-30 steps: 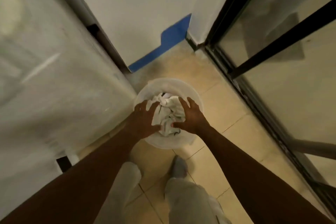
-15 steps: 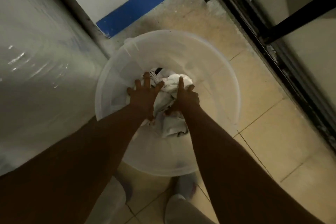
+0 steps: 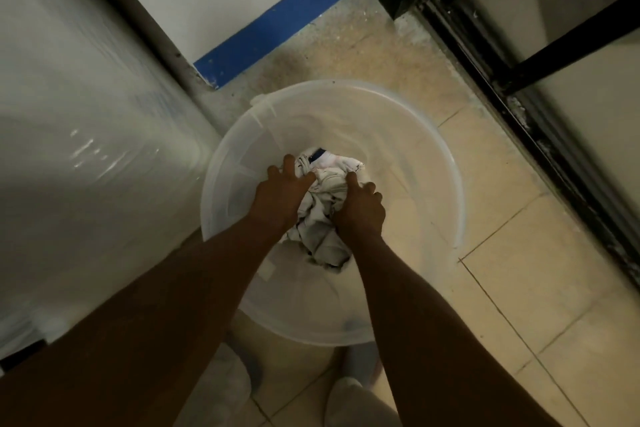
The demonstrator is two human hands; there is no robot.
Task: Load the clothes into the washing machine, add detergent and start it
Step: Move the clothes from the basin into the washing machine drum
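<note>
Clothes: a crumpled bundle of white cloth [image 3: 323, 215] with dark marks and a small dark blue patch at its far edge, lying at the bottom of the bucket, a little left of its centre.
Left hand [image 3: 277, 196]: palm down on the left side of the bundle, fingers [image 3: 288, 163] spread and reaching toward the far side, thumb tucked into the cloth.
Right hand [image 3: 362, 210]: on the right side of the bundle, fingers curled down into the folds, gripping the cloth.
Both hands: pressed in on the bundle from either side, the cloth bunched up between them.
Bucket: a round translucent white plastic tub [image 3: 450, 163] standing on the floor, with both forearms reaching down into it from the near side.
Floor: beige tiles [image 3: 540, 288], gritty and dusty toward the far end.
Left: a large white surface wrapped in shiny plastic film [image 3: 79, 135], right beside the bucket.
Far: a white wall with a blue band [image 3: 277, 24] at its foot.
Right: a black-framed glass door [image 3: 554, 55] on a floor track, near the bucket.
Near: light trouser legs [image 3: 349, 402] under the arms; feet are blurred.
</note>
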